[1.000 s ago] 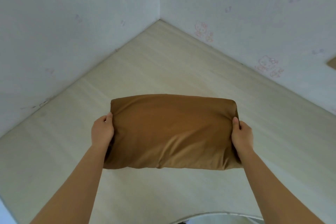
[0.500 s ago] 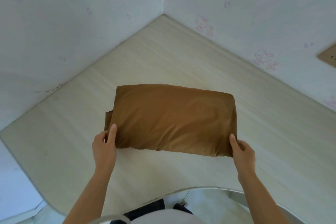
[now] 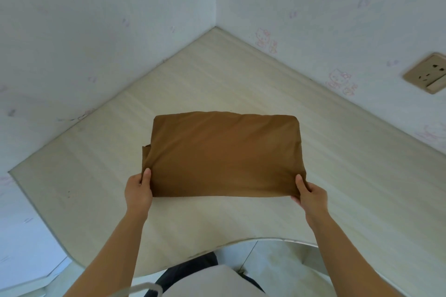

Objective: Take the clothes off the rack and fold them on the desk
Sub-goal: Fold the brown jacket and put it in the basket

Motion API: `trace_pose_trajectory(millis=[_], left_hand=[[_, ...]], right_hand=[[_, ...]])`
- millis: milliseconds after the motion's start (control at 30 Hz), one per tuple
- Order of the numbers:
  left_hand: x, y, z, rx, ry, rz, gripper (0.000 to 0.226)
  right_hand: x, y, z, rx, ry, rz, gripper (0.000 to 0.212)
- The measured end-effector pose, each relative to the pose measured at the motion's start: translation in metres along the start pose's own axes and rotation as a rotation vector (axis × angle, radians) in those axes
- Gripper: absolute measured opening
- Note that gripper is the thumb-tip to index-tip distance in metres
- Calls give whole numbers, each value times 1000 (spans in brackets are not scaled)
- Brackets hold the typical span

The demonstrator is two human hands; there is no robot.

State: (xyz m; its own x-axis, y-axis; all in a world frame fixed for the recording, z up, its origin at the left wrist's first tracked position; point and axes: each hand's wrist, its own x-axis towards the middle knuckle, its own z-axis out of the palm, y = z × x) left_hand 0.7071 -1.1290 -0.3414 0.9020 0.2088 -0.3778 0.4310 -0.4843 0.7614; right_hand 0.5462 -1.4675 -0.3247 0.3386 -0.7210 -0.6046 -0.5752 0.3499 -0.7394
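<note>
A brown garment [image 3: 224,154], folded into a thick rectangle, lies on the pale wooden corner desk [image 3: 241,79]. A loose layer sticks out at its left edge. My left hand [image 3: 138,190] pinches the near left corner, thumb on top. My right hand [image 3: 311,194] pinches the near right corner the same way. The fabric's near edge is slightly lifted between the two hands. No rack is in view.
Pale walls with faint pink cartoon stickers close the desk in at the back left and back right. A beige wall socket [image 3: 428,73] sits on the right wall. The desk's curved front edge [image 3: 277,239] runs just ahead of my body.
My hands slid from the bundle's sides to its near corners, and the garment came down from the air onto the desk. The view tilted down and back.
</note>
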Motion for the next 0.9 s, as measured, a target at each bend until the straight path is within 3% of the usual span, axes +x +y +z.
trace_pose_trajectory(millis=[67,133,233,333,433,533,633,767,900], left_hand=[[4,-1,3,94,38,72,42],[6,10,3,232,168,138,12],[-3,45,15,332,234,417,48],[-19,83,51,596,21,774,50],[-13,84,92,912,-157,859,55],[10,54,103,1015,-146,735,58],[24,37,102,1023,-127,632,59],[29,37,98,887,-13,406,67],[33,41,90,550,78,-26,101]], right_hand=[[3,-2,5,-193,63,-102,36],[2,-9,11,-406,158,-245,31],[-4,-25,32,-608,290,-526,44],[-13,-51,74,-801,157,-885,47],[5,-63,116,-1107,-1,-1025,48],[37,-52,127,-1355,-77,-878,60],[53,-39,129,-1412,-107,-821,63],[58,-47,133,-1305,38,-660,72],[62,-60,125,-899,208,-256,110]])
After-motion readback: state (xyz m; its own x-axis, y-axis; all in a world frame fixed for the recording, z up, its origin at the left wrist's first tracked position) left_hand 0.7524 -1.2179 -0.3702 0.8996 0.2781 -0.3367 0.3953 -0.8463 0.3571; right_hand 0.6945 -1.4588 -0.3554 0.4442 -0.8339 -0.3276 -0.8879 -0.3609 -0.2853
